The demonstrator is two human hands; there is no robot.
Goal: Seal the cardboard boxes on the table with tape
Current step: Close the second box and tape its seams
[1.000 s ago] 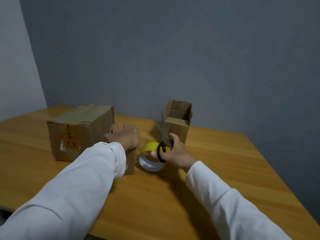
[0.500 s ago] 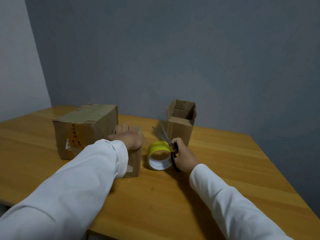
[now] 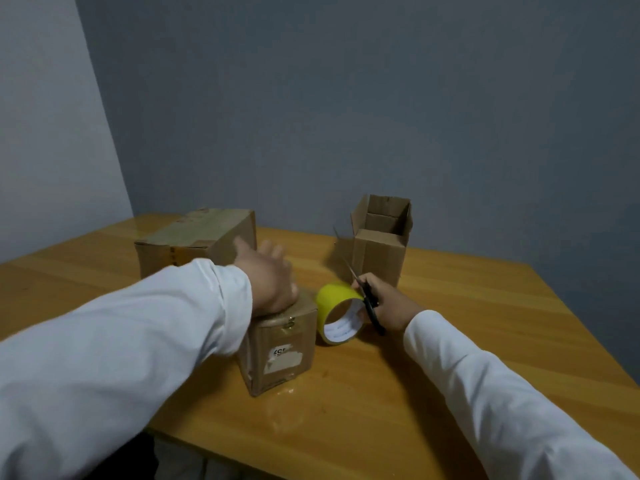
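Note:
A small closed cardboard box (image 3: 282,351) stands near the table's front, a torn label on its near face. My left hand (image 3: 268,275) lies on its top with the fingers stretched out flat. Right beside the box a yellow tape roll (image 3: 337,311) stands on edge. My right hand (image 3: 388,304) grips black-handled scissors (image 3: 367,299) against the roll, blades pointing up and back. A large closed box (image 3: 197,242) sits at the back left. A tall narrow box (image 3: 382,244) with its top flaps open stands at the back right.
The wooden table (image 3: 450,358) ends in a front edge close to me and a right edge running back to the grey wall. White sleeves cover both forearms.
My left hand has straightened its fingers over the small box's top. My right hand with the scissors has dropped down to the tape roll. The camera has moved nearer.

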